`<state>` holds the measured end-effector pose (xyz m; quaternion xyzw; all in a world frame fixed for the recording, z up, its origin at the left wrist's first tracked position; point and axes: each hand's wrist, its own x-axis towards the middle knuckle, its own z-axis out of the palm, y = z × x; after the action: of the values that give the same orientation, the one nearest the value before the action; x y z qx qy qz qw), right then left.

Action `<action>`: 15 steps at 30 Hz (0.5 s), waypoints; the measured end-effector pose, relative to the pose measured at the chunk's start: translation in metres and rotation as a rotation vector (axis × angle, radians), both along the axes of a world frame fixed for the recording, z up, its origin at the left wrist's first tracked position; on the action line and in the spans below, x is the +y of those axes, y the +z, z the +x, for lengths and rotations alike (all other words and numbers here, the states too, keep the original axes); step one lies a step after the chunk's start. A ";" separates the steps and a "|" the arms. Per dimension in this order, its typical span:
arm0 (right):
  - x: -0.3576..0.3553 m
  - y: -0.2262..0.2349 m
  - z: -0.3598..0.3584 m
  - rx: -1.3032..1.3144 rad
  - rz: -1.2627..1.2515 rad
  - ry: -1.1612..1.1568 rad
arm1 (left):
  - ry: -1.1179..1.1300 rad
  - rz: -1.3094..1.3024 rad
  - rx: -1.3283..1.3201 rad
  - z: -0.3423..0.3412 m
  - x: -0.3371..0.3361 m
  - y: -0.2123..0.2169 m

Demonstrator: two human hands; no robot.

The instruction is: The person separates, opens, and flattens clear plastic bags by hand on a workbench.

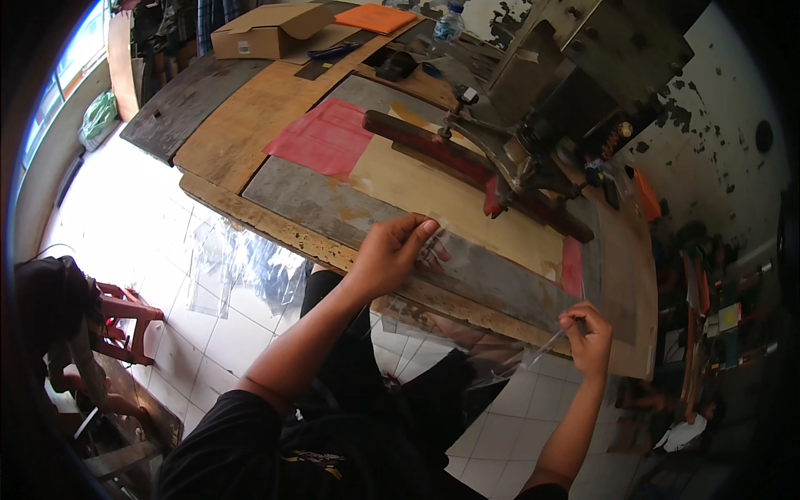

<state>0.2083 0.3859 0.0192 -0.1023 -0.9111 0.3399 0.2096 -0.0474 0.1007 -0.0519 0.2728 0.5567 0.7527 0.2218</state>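
A clear plastic sheet or bag (492, 354) hangs between my two hands at the front edge of the worktable. My left hand (396, 254) pinches its upper left part between thumb and fingers, just over the table edge. At the right, my right hand (587, 333) is closed on another edge of the plastic, which stretches toward it in a thin, shiny fold. Beyond my hands, a press machine's long dark red bar (467, 158) stands over a cream strip (450, 196) on the tabletop. How far the plastic reaches below the table is hard to make out.
A pink-red sheet (321, 137) lies at the strip's left end. Farther back are a cardboard box (271, 32) and an orange packet (375, 17). Clear plastic pieces (250, 267) lie on the tiled floor, near a red stool (129, 321). Other people are partly visible at both sides.
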 end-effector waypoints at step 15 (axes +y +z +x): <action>0.002 0.006 0.003 0.012 -0.053 0.041 | 0.036 0.031 -0.080 0.000 0.004 -0.006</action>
<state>0.2113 0.3882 0.0252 -0.0872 -0.9024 0.3687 0.2051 -0.0476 0.1047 -0.0579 0.2358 0.5403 0.7754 0.2263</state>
